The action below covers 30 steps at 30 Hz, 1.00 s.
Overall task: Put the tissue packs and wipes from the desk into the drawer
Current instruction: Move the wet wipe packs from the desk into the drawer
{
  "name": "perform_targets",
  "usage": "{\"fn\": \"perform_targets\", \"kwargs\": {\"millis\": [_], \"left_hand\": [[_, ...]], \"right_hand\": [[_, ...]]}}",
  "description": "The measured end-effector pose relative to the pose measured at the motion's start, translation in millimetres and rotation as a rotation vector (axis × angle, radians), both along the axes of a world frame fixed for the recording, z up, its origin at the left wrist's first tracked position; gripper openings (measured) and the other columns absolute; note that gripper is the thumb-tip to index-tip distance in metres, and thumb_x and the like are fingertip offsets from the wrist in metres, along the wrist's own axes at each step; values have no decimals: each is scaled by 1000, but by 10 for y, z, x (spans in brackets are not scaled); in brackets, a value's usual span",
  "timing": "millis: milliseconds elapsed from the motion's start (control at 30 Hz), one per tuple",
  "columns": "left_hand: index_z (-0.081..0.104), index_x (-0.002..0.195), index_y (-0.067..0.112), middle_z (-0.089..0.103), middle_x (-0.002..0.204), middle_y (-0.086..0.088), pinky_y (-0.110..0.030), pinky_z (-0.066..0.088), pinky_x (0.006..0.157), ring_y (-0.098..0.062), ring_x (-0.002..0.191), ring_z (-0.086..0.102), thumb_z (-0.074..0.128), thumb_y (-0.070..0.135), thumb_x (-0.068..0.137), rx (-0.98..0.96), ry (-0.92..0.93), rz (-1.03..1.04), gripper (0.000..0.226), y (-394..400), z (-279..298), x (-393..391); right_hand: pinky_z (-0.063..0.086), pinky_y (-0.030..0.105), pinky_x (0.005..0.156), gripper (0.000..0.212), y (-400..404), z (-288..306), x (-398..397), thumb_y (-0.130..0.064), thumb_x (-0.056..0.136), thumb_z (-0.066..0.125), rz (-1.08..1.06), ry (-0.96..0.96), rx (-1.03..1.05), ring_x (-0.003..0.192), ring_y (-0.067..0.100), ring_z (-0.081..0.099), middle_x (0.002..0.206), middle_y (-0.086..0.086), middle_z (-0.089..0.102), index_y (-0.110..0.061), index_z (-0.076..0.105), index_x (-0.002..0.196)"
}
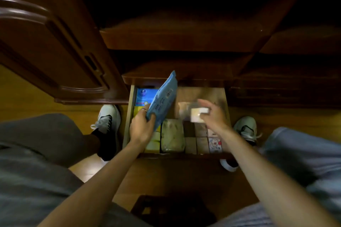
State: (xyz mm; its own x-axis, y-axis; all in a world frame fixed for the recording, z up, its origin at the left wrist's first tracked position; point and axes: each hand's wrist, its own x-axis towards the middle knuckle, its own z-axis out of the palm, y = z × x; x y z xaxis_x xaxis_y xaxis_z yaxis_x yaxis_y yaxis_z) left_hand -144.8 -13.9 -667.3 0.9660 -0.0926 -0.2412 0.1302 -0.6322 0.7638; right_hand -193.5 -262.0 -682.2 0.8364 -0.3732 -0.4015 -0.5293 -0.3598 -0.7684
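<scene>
Now the left hand (141, 127) grips a blue wipes pack (162, 97) by its lower end, tilted upright over the open drawer (127, 116); beside it, the right hand (212, 116) pinches a small white tissue pack (198, 114).

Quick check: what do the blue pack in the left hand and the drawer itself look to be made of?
Blue pack: looks like soft plastic film, slightly glossy; it stands thin and flat, gripped at its lower edge by the left hand. Drawer: apparently pale unfinished wood inside, with visible grain and stains.
</scene>
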Motion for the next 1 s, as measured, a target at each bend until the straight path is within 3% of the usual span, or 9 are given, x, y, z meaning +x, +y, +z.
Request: {"fn": "perform_targets", "kwargs": {"millis": [133, 200, 300, 433, 533, 667, 733, 800, 1000], "left_hand": [[63, 120, 18, 65, 96, 1, -36, 50, 69, -25, 90, 63, 54, 20, 96, -33, -42, -34, 26, -159, -18, -30], [63, 122, 20, 67, 100, 1, -37, 53, 70, -21, 90, 63, 53, 20, 96, -54, -19, -58, 27, -210, -53, -41], [64, 110, 23, 67, 93, 6, -31, 54, 67, -12, 85, 63, 55, 20, 95, -84, 8, -39, 18, -225, -100, -37], [58, 98, 33, 61, 80, 19, -16, 44, 53, 1, 72, 60, 59, 21, 92, -87, 3, 23, 13, -195, -99, 6], [58, 99, 31, 61, 80, 20, -10, 41, 48, 7, 71, 61, 60, 23, 92, -86, 21, 59, 11, -170, -127, 34], [65, 111, 20, 70, 95, 3, -36, 56, 72, -17, 87, 66, 59, 24, 92, -84, 57, 58, 19, -128, -154, 60], [66, 115, 18, 71, 100, -2, -42, 57, 78, -22, 92, 67, 59, 24, 92, -94, 58, 68, 25, -96, -159, 66], [67, 112, 17, 71, 98, -1, -40, 55, 79, -23, 92, 67, 58, 26, 91, -95, 58, 83, 25, -71, -163, 64], [66, 102, 22, 72, 94, 5, -44, 59, 74, -18, 88, 69, 59, 30, 89, -107, 90, 82, 17, -73, -183, 53]], "right_hand": [[48, 21, 68, 40, -436, -158, -238, 3, 92, 62, -154, 180, -78, 108, 19, 58, 138, 10, 59, -14, 67, 128], [55, 28, 77, 37, -380, -241, -311, 4, 92, 62, -162, 258, 0, 110, 23, 60, 136, 13, 60, -11, 69, 125], [55, 34, 94, 46, -187, -325, -353, -2, 90, 68, 176, 474, -49, 118, 24, 60, 136, 10, 59, -11, 62, 134], [61, 34, 79, 43, -74, -373, -344, -18, 86, 77, 453, 725, -133, 92, 20, 67, 113, 8, 64, -7, 59, 124], [53, 33, 71, 27, -82, -416, -237, -39, 87, 74, 286, 579, -183, 87, 17, 66, 98, 3, 67, -17, 67, 101], [48, 28, 63, 27, 11, -600, -85, -39, 92, 67, -76, 450, 64, 81, 13, 64, 90, -1, 67, -16, 69, 107], [52, 34, 76, 24, 99, -722, -66, -33, 94, 66, -124, 457, 115, 88, 18, 60, 96, 2, 63, -16, 65, 110], [54, 41, 85, 15, 170, -840, -62, -29, 93, 67, -67, 438, -26, 90, 20, 61, 100, 4, 64, -19, 63, 104], [50, 32, 72, 16, 278, -916, -56, -30, 94, 68, 134, 367, -533, 93, 20, 64, 99, 2, 67, -18, 66, 104]]}}
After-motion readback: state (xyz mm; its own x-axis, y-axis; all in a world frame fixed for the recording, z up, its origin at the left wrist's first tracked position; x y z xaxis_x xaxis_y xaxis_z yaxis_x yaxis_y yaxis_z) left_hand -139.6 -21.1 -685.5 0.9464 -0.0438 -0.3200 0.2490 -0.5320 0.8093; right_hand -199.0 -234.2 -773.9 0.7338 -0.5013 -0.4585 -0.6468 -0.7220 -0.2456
